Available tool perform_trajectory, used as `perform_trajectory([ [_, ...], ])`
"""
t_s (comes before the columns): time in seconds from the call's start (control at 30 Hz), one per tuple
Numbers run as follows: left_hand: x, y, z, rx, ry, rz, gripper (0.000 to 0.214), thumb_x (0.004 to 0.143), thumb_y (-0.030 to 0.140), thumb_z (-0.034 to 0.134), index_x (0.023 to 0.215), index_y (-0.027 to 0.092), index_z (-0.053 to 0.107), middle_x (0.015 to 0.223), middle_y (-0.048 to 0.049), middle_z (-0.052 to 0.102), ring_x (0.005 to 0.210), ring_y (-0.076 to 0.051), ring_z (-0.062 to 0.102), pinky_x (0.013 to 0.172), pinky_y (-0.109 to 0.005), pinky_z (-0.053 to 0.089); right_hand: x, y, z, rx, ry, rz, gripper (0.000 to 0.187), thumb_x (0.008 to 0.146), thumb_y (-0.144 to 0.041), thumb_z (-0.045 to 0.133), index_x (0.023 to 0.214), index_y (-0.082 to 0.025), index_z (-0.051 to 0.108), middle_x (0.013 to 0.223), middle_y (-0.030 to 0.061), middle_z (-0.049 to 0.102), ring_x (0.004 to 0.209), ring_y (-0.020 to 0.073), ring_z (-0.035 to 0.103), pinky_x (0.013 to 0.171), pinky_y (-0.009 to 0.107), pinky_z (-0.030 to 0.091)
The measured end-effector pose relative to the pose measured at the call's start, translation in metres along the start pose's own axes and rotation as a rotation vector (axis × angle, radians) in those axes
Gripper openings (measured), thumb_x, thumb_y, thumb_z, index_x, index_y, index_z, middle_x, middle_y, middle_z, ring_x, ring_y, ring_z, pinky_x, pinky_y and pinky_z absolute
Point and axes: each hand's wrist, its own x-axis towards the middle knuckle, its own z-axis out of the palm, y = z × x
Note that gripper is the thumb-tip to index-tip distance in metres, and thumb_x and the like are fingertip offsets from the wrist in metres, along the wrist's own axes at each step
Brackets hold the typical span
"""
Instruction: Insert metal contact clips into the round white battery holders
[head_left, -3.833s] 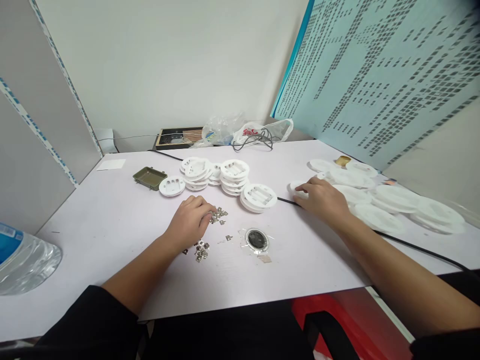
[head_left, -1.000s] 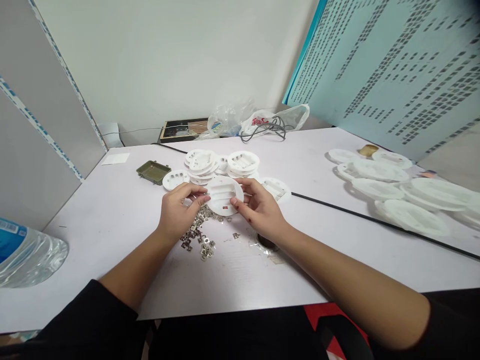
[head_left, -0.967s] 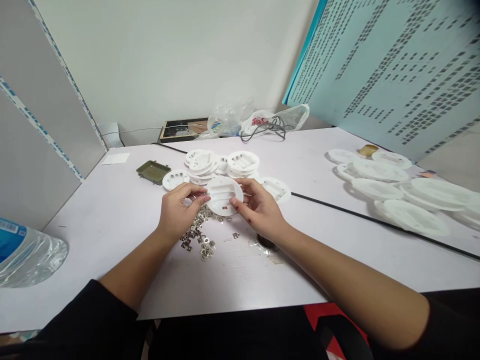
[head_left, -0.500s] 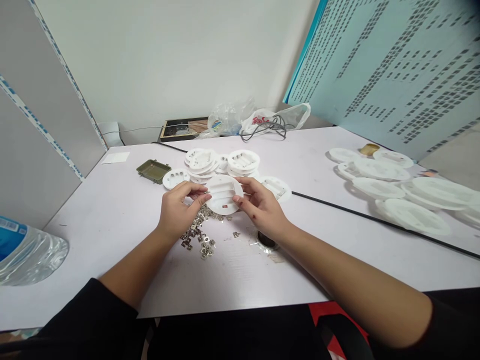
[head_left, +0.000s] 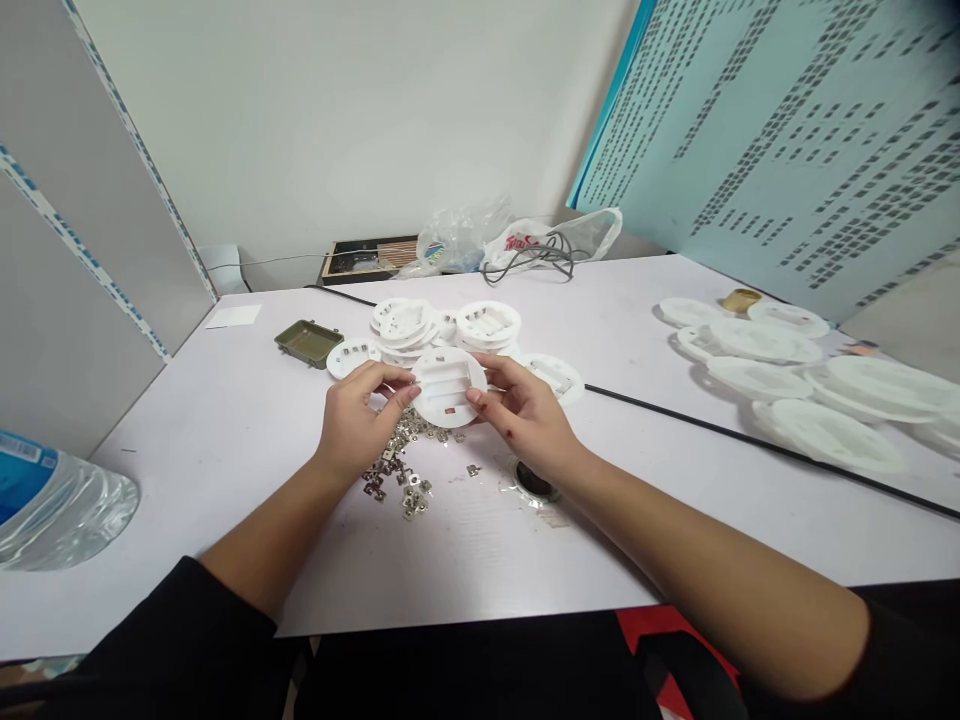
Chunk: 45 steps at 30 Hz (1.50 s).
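A white round plastic battery case (head_left: 448, 388), with long grooves and a small reddish patch near its lower edge, is held above the table. My right hand (head_left: 525, 410) grips its right edge, thumb on the face and fingers behind. At its left edge my left hand (head_left: 364, 410) is closed, thumb and forefinger pinched on the rim; whether a small piece is also between them I cannot make out. Below lies a loose heap of small metal battery contacts (head_left: 397, 465), with a single contact (head_left: 472, 470) apart to the right.
Stacked white cases (head_left: 405, 325) stand behind my hands, near an olive-green tray (head_left: 307, 342). More white discs (head_left: 765, 375) lie at the right, beyond a black cable (head_left: 675, 424). A water bottle (head_left: 67, 510) is at the left, and plastic bags (head_left: 517, 240) sit at the back.
The battery case is tilted slightly, so its grooves show a little more clearly. Both hands keep nearly the same place and grip.
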Motion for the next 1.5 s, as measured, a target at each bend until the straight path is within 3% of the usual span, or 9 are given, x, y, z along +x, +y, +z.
perform_trajectory([
  [0.4,0.0002,-0.0010,0.0001,0.000,-0.013,-0.035,0.004,0.085,0.019,0.076,0.088,0.020,0.075,0.084,-0.0028,0.074,0.077,-0.016,0.069,0.076,-0.033,0.061,-0.0064,-0.0024,0.0016,-0.145,-0.048,-0.087,0.051,0.092,-0.043,0.070,0.137,-0.022,0.060,0.105,0.0078,0.069,0.070,0.0137,0.065,0.062,0.031,0.058],
  [0.7,0.0003,0.0010,-0.0003,0.023,0.012,0.004,0.007,0.083,0.020,0.079,0.088,0.023,0.080,0.084,-0.0036,0.075,0.076,-0.018,0.069,0.072,-0.033,0.060,-0.0088,-0.0066,0.0030,-0.128,-0.080,-0.105,0.051,0.091,-0.044,0.071,0.136,-0.022,0.061,0.111,0.0096,0.068,0.077,0.0150,0.068,0.070,0.033,0.062],
  [0.93,0.0010,0.0030,-0.0015,0.002,0.002,0.021,0.011,0.088,0.019,0.072,0.091,0.024,0.082,0.089,-0.0045,0.078,0.083,-0.019,0.071,0.078,-0.035,0.060,-0.0089,-0.0056,0.0033,-0.089,-0.057,-0.107,0.050,0.090,-0.042,0.073,0.135,-0.021,0.062,0.102,0.0075,0.069,0.075,0.0149,0.069,0.067,0.031,0.061],
  [1.1,0.0023,0.0003,0.0004,-0.131,-0.018,-0.150,0.006,0.082,0.024,0.077,0.087,0.021,0.080,0.085,-0.0051,0.075,0.081,-0.019,0.070,0.077,-0.035,0.059,-0.0089,-0.0055,0.0032,-0.095,-0.062,-0.099,0.052,0.090,-0.045,0.073,0.135,-0.021,0.062,0.108,0.0094,0.069,0.078,0.0162,0.069,0.070,0.034,0.062],
  [1.27,0.0053,-0.0032,0.0032,-0.377,-0.025,-0.395,0.021,0.072,0.029,0.086,0.083,0.017,0.074,0.080,-0.0039,0.071,0.077,-0.016,0.067,0.074,-0.031,0.059,-0.0086,-0.0065,0.0028,-0.088,-0.088,-0.097,0.050,0.090,-0.045,0.072,0.134,-0.022,0.062,0.112,0.0098,0.068,0.079,0.0159,0.069,0.072,0.034,0.062],
  [1.37,0.0065,-0.0039,0.0035,-0.482,0.001,-0.457,0.030,0.066,0.028,0.090,0.086,0.017,0.071,0.084,-0.0031,0.070,0.079,-0.015,0.066,0.074,-0.028,0.058,-0.0080,-0.0061,0.0021,-0.088,-0.085,-0.097,0.050,0.091,-0.045,0.071,0.135,-0.023,0.062,0.113,0.0096,0.068,0.078,0.0157,0.069,0.072,0.034,0.062],
  [1.5,0.0070,-0.0038,0.0018,-0.548,-0.063,-0.549,0.038,0.064,0.031,0.092,0.093,0.016,0.073,0.085,-0.0047,0.071,0.077,-0.016,0.068,0.073,-0.030,0.060,-0.0073,-0.0054,0.0009,-0.104,-0.082,-0.098,0.051,0.090,-0.048,0.071,0.134,-0.023,0.063,0.115,0.0105,0.069,0.082,0.0178,0.069,0.073,0.036,0.062],
])
